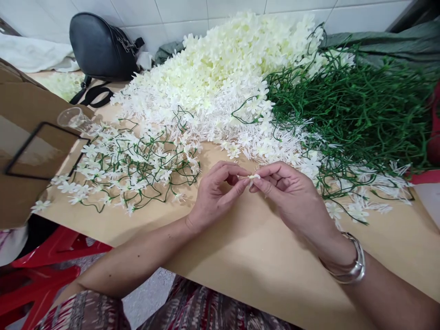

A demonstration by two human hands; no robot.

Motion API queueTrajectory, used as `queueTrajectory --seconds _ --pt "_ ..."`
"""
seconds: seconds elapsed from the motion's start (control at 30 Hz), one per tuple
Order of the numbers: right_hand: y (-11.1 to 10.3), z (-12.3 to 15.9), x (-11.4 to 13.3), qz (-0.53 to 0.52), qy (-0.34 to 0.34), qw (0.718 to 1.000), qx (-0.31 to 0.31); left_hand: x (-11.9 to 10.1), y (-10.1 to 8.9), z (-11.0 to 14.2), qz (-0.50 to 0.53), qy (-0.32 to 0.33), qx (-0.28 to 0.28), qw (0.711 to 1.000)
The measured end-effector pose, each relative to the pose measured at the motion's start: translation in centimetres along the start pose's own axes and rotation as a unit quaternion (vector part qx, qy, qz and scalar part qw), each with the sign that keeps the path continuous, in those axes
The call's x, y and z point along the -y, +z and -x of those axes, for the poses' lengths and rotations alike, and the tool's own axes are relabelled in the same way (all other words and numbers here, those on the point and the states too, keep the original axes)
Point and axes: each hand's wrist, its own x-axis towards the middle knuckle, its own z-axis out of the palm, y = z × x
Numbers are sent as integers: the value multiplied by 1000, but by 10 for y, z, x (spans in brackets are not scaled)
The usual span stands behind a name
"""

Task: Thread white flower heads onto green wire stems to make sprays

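Observation:
Fingertips of my left hand [220, 188] and my right hand [287, 188] meet over the table, both closed in a pinch on one small white artificial flower piece [253, 177]. Its petals look folded or bunched, and the fingers cover part of it. Just beyond my hands spreads a pile of white stamen pieces and cream-white petals [220, 68]. To the left of my left hand lie white flowers on green stems [137, 160], loosely heaped. A large bundle of green plastic stems [354, 101] rests beyond my right hand.
A cardboard box [27, 137] with a black wire frame [44, 176] stands at the left, beside a clear plastic cup [74, 119]. Behind are a black bag [103, 48] and a tiled wall [182, 11]. Red stools [62, 247] are below the table's [240, 256] left edge.

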Motion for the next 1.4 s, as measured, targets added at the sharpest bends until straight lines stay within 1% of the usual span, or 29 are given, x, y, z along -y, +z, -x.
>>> queueTrajectory --seconds 0.1,0.17,0.23,0.27,0.3,0.33,0.37,0.43,0.5,0.53,0.6,0.63,0.7,0.77,0.83,0.9,0.97,1.03,1.07,1.1,1.17,1.23,1.3,1.33,1.4 --pt "-4 -3 -1 16 -5 999 -27 -1 -2 -1 6 -33 -8 999" --pt "-7 -3 -2 34 -27 998 -46 -3 -6 -6 -12 -30 -30 999" --pt "-9 -3 -4 64 -60 994 -71 -5 -11 -16 -75 0 -33 997" --pt "-11 -3 -6 84 -80 990 -85 -6 -14 -23 -125 21 -18 992" --pt "-14 -4 -9 106 -101 984 -100 -6 -15 -31 -183 44 13 982" --pt "-16 -5 -11 128 -120 978 -112 -6 -16 -40 -246 64 44 966" --pt "-19 -6 -12 147 -138 972 -122 -5 -15 -50 -312 88 67 944" --pt "-22 -8 -11 170 -164 962 -134 -2 -12 -71 -425 112 94 893" --pt "-22 -7 -6 179 -180 958 -135 1 -7 -89 -496 105 122 853" --pt "-21 -5 -2 178 -187 957 -131 1 -4 -96 -520 95 131 838" --pt "-16 5 5 174 -203 958 -104 0 -1 -105 -557 80 146 814" --pt "-14 11 7 174 -211 959 -75 -2 -1 -106 -571 76 148 804" --pt "-11 27 6 208 -220 953 4 -8 -4 -104 -590 76 151 789" --pt "-14 41 0 228 -242 943 35 -16 -12 -101 -594 75 161 785" --pt "-20 52 -10 233 -246 939 53 -24 -20 -99 -585 55 188 787" --pt "-28 57 -21 228 -239 942 51 -31 -23 -100 -596 51 200 776" --pt "-34 57 -30 224 -239 944 30 -36 -16 -107 -609 71 193 766" --pt "-36 57 -37 225 -253 941 22 -38 0 -118 -604 119 182 767" --pt "-36 57 -40 229 -262 937 28 -38 9 -125 -594 154 174 770" --pt "-36 58 -43 235 -270 933 36 -36 19 -133 -587 193 169 767" --pt "-37 61 -46 252 -279 925 54 -31 36 -149 -587 261 150 751" --pt "-39 64 -47 261 -282 921 61 -24 47 -166 -591 281 129 745" --pt "-42 64 -48 263 -289 919 60 -18 50 -180 -583 285 125 750" --pt "-42 64 -48 262 -292 918 59 -17 49 -186 -572 287 123 758" --pt "-44 61 -48 263 -298 916 58 -18 41 -193 -528 294 95 791"
